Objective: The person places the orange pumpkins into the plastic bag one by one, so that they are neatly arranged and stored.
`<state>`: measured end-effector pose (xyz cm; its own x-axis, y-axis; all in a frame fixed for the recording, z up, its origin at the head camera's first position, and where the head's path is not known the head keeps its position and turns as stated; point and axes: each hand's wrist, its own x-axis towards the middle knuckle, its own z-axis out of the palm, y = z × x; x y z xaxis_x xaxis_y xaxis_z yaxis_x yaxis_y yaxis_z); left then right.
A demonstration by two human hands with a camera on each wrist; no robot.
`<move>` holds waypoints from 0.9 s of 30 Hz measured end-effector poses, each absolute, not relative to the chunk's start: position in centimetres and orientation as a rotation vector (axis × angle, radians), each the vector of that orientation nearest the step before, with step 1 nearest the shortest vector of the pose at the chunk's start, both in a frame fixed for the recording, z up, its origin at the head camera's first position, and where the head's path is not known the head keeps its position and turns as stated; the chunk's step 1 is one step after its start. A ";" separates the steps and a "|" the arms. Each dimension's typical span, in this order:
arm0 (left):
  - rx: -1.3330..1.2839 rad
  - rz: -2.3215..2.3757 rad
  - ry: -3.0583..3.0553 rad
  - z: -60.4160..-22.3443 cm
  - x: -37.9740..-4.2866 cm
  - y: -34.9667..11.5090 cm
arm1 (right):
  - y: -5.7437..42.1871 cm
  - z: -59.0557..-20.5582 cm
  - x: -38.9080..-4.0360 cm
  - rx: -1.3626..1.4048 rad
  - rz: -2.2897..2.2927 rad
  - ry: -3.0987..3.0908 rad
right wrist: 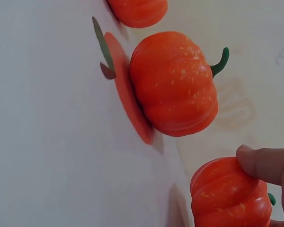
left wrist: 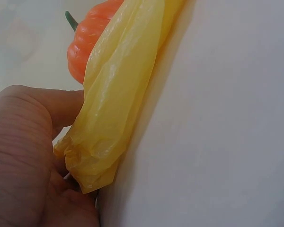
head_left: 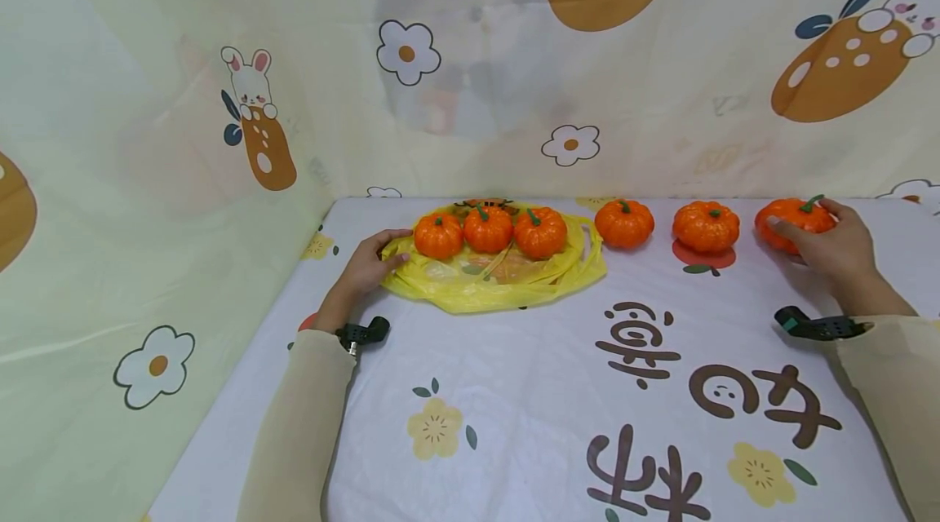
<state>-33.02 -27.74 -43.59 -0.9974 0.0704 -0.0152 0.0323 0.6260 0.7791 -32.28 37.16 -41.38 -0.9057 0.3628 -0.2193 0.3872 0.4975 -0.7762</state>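
At the far right in the head view, my right hand [head_left: 837,249] grips a small orange toy pumpkin [head_left: 789,224] with a green stem. The right wrist view shows the thumb [right wrist: 262,163] against this pumpkin's side. My left hand [head_left: 367,265] holds the left edge of a yellow plastic bag [head_left: 485,298], pinching its crumpled film [left wrist: 109,109] between thumb and fingers; the fingertips are partly hidden. Three pumpkins [head_left: 488,230] sit in a row on the bag. Two more, a pumpkin [head_left: 624,224] and another pumpkin [head_left: 707,227], stand between the bag and my right hand.
A white cloth [head_left: 529,391] printed with flowers and brown characters covers the table. Behind the pumpkins rises a pale patterned curtain [head_left: 485,98], and another sheet [head_left: 147,220] hangs along the left side. Each wrist wears a small black camera [head_left: 363,333].
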 end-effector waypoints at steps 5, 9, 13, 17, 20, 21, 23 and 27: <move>0.097 1.336 2.794 -43.5 -33.0 -27.7 | 36.7 -40.8 -32.2 0.670 -1.460 2.674; 0.086 1.329 2.798 -43.3 -32.8 -27.5 | 36.3 -40.3 -32.0 0.663 -1.491 2.673; 0.080 1.322 2.801 -43.3 -32.8 -27.5 | 35.6 -39.7 -31.9 0.646 -1.517 2.676; 0.079 1.327 2.800 -43.3 -32.9 -27.6 | 34.8 -39.0 -31.8 0.626 -1.533 2.698; 0.082 1.338 2.795 -43.4 -32.9 -27.6 | 34.3 -38.7 -31.7 0.610 -1.552 2.706; 0.082 1.340 2.794 -43.4 -32.9 -27.6 | 34.2 -38.6 -31.7 0.604 -1.556 2.708; 0.083 1.344 2.792 -43.4 -32.9 -27.6 | 34.1 -38.5 -31.6 0.593 -1.561 2.714; 0.086 1.348 2.792 -43.4 -32.8 -27.6 | 33.9 -38.4 -31.5 0.586 -1.559 2.723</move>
